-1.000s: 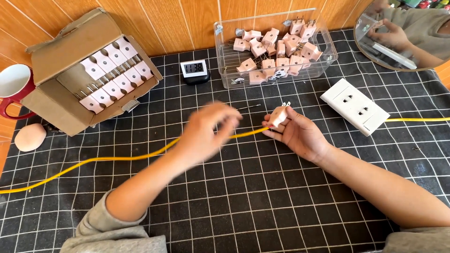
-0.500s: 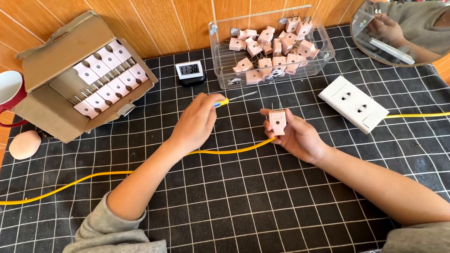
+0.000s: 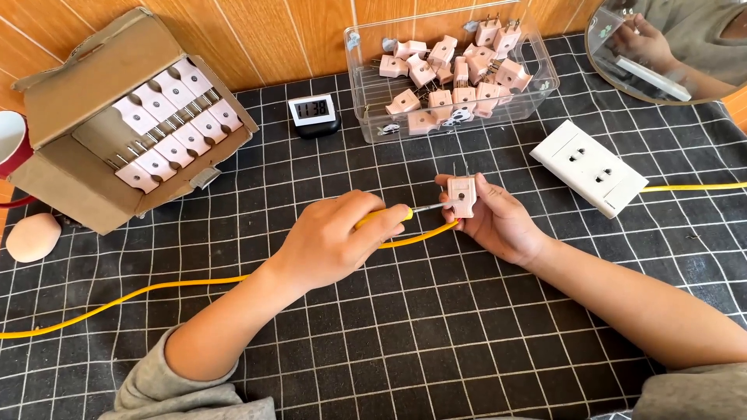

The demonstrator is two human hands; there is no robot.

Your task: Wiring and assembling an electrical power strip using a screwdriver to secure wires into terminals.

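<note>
Wood panelling backs a black grid mat with a carton (image 3: 117, 117) of pink plugs at left. At centre, the left hand (image 3: 331, 241), now clenched on a yellow screwdriver (image 3: 389, 216), has brought its tip to the plug (image 3: 461, 196) pinched in the right hand (image 3: 498, 222), over the cable (image 3: 156, 292). Half a second ago they were apart, so work on the plug's screw seems underway; tub (image 3: 545, 82) and socket (image 3: 587, 167) lie right.

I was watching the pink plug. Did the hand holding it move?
Yes. The right hand has lifted the pink plug toward the clear plastic bin, and turned it to meet the screwdriver.
</note>
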